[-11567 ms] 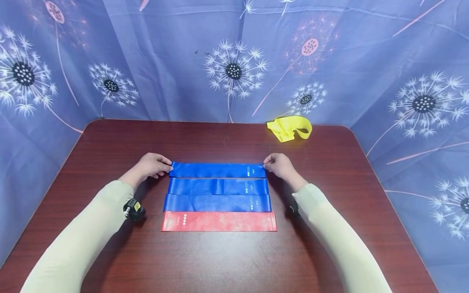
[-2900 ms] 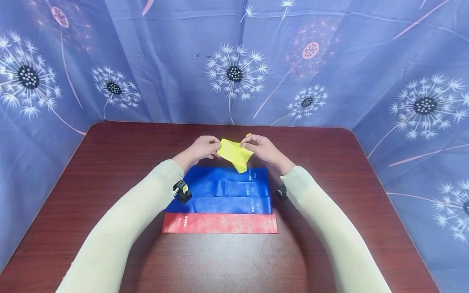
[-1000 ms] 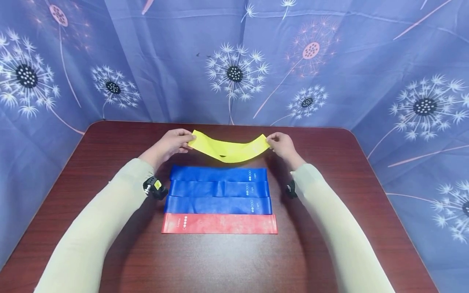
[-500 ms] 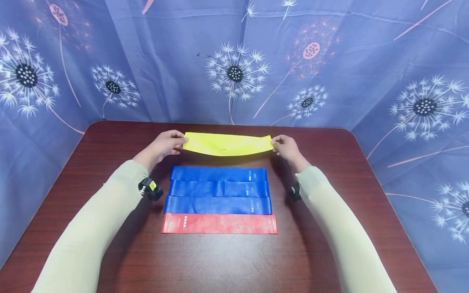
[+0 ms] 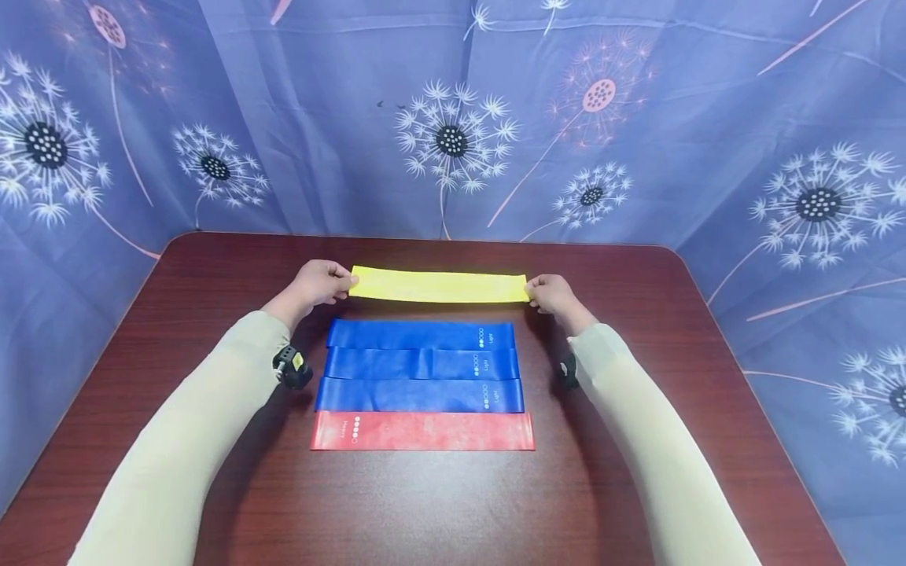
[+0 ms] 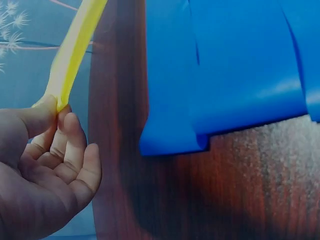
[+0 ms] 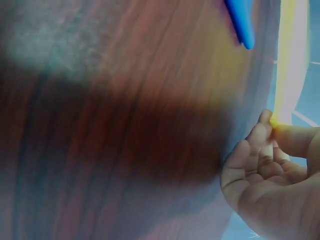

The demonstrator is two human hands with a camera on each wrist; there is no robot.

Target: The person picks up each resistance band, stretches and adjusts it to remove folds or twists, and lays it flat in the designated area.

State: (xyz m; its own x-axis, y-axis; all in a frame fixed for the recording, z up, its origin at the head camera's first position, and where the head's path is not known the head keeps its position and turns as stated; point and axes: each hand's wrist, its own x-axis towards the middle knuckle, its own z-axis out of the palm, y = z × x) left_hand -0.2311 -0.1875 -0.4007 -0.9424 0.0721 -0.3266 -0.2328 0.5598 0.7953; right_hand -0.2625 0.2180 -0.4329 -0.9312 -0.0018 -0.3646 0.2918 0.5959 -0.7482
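Note:
A yellow resistance band (image 5: 439,286) stretches flat between my two hands, above the far part of the table. My left hand (image 5: 317,284) pinches its left end between thumb and fingers; the left wrist view shows the same grip on the yellow band (image 6: 75,55). At the other end, my right hand (image 5: 555,297) pinches the band, also seen in the right wrist view. Nearer to me, three blue bands marked "Light" lie in rows: the far one (image 5: 418,335), the middle one (image 5: 396,364) and the near one (image 5: 410,395). A red band (image 5: 439,431) marked "Heavy" lies closest.
The dark wooden table (image 5: 439,511) reaches back to a blue curtain (image 5: 340,118) printed with dandelions, which hangs behind and at both sides. A small black camera (image 5: 292,368) is strapped to the left wrist.
Earlier the yellow band lay crumpled at the back right; both hands then picked it up and spread it. Over the last second it went from sagging to nearly straight and level.

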